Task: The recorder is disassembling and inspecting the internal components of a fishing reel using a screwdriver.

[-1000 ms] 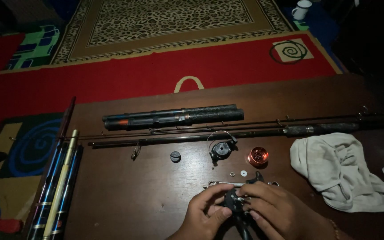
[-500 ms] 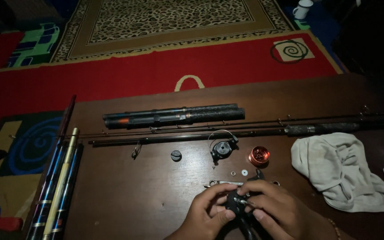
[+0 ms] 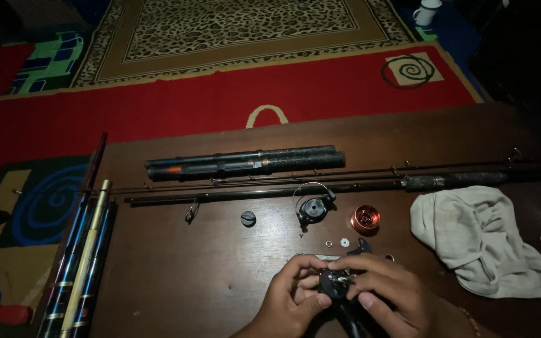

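1. A bundle of fishing rod sections (image 3: 79,263), blue, black and one pale gold, lies along the left edge of the dark wooden table (image 3: 176,281).
2. The left hand (image 3: 292,297) sits at the near edge of the table, fingers curled in and closed on the left side of a small black reel body (image 3: 334,283).
3. The right hand (image 3: 386,294) meets it from the other side, thumb and fingers pinched on the same reel body, so both hands grip it together just above the table.
4. Beyond the hands lie a round black cap (image 3: 248,218), a black reel rotor with wire bail (image 3: 313,209), tiny washers (image 3: 338,243) and an orange spool (image 3: 365,218).
5. Farther back, two dark tubes (image 3: 245,163) and long thin rods (image 3: 345,181) run across the table.
6. A crumpled pale cloth (image 3: 471,241) rests at the right.
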